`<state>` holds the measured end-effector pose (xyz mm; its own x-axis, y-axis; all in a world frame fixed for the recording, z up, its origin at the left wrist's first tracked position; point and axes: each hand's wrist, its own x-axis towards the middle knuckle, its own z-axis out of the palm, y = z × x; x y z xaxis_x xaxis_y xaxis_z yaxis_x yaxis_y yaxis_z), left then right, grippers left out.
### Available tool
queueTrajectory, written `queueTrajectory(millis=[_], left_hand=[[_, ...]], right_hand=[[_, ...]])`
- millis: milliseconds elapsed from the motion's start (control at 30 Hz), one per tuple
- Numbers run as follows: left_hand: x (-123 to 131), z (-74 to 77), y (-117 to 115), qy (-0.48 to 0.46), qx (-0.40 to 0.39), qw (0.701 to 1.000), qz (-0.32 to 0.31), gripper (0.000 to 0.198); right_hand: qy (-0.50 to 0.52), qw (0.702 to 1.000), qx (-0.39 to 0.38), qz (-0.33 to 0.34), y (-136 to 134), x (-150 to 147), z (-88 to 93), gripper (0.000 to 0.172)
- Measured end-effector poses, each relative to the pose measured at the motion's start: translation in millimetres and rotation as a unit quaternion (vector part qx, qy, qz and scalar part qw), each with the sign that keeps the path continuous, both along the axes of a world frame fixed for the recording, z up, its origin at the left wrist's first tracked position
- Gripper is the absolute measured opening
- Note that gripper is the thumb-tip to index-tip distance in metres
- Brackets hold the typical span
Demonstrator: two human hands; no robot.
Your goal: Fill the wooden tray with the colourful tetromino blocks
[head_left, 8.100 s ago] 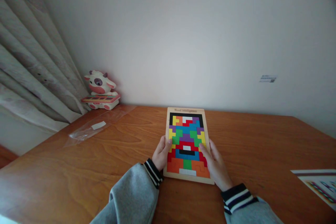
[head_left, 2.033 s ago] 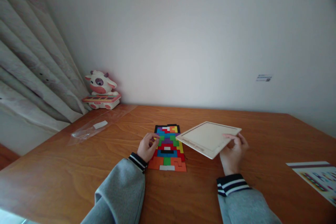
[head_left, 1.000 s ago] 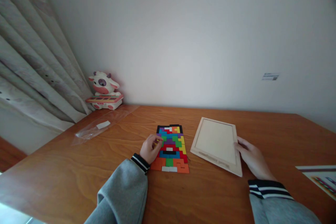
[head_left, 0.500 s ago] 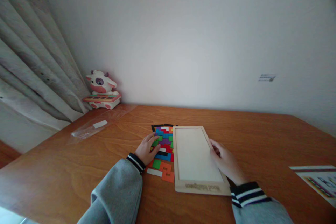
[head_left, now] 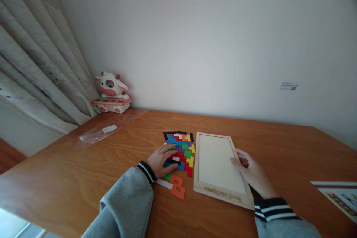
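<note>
Colourful flat puzzle pieces [head_left: 187, 153] lie together on the wooden table, with black strips along their far edge and orange and white pieces at the near end. My left hand [head_left: 162, 160] rests over their left side, palm down and fingers spread, hiding some of them. Just right of the pieces is a shallow light wooden frame tray [head_left: 220, 163] with nothing in it and lettering on its near rim. My right hand [head_left: 249, 169] grips the tray's right edge, thumb on top and fingers at the side.
A cow toy with a keyboard [head_left: 112, 93] stands at the back left beside the curtain [head_left: 41, 52]. A clear plastic bag [head_left: 97, 132] with a white label lies in front of it. A printed sheet [head_left: 341, 195] is at the right edge of the table [head_left: 134, 208].
The tray has moved right with my right hand and tilted a little, uncovering the right side of the pieces. My left hand has moved slightly right over the pieces, its fingers more spread.
</note>
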<state>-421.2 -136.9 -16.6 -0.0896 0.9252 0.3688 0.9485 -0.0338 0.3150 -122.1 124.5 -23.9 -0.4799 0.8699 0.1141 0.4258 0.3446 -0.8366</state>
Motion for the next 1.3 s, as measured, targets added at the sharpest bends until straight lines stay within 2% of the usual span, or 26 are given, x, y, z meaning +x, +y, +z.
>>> queueTrajectory(millis=[100,200,267,333,400,467,567,700,767,867,1033,1133,1200,1300], left_hand=[[5,5.8,-1,0.009,-0.022,1.0,0.002,0.052],[7,9.5,-1,0.006,-0.028,1.0,0.007,0.048],[8,10.4,-2,0.003,-0.025,1.0,0.009,0.045],[8,10.4,-2,0.002,-0.022,1.0,0.012,0.044],[8,9.8,-2,0.002,-0.019,1.0,0.015,0.043],[8,9.4,-2,0.003,-0.019,1.0,0.014,0.041],[9,10.0,-1,0.005,-0.017,1.0,0.013,0.04],[11,15.3,-1,0.018,0.015,1.0,0.01,0.039],[13,18.8,-2,0.012,0.045,0.999,0.007,0.047],[18,22.3,-2,-0.01,0.075,0.997,-0.002,0.073],[27,24.4,-2,0.006,0.057,0.996,-0.069,0.077],[31,28.1,-3,-0.014,0.044,0.996,-0.072,0.089],[33,31.2,-4,-0.064,0.065,0.993,-0.069,0.085],[36,34.5,-3,-0.187,0.122,0.974,-0.033,0.054]], right_hand=[[0.051,0.994,-0.091,-0.022,-2,1,6.3,0.066],[0.104,0.98,-0.164,-0.037,-7,2,13.5,0.046],[0.157,0.965,-0.195,-0.08,-9,1,15.9,0.035],[0.238,0.929,-0.241,-0.148,-10,-2,16.2,0.028],[0.321,0.883,-0.296,-0.174,-11,-5,16.1,0.021],[0.384,0.846,-0.345,-0.131,-12,-7,17.3,0.02],[0.43,0.807,-0.404,-0.037,-18,-10,22.0,0.023],[0.445,0.77,-0.456,-0.025,-30,-17,27.3,0.026],[0.451,0.76,-0.467,-0.025,-42,-24,27.8,0.028],[0.468,0.753,-0.462,-0.012,-65,-38,26.9,0.033],[0.411,0.771,-0.484,0.051,-97,-52,26.9,0.03],[0.39,0.785,-0.469,0.107,-102,-52,30.5,0.022],[0.396,0.785,-0.456,0.137,-102,-49,34.8,0.024],[0.447,0.763,-0.445,0.143,-100,-43,42.5,0.039]])
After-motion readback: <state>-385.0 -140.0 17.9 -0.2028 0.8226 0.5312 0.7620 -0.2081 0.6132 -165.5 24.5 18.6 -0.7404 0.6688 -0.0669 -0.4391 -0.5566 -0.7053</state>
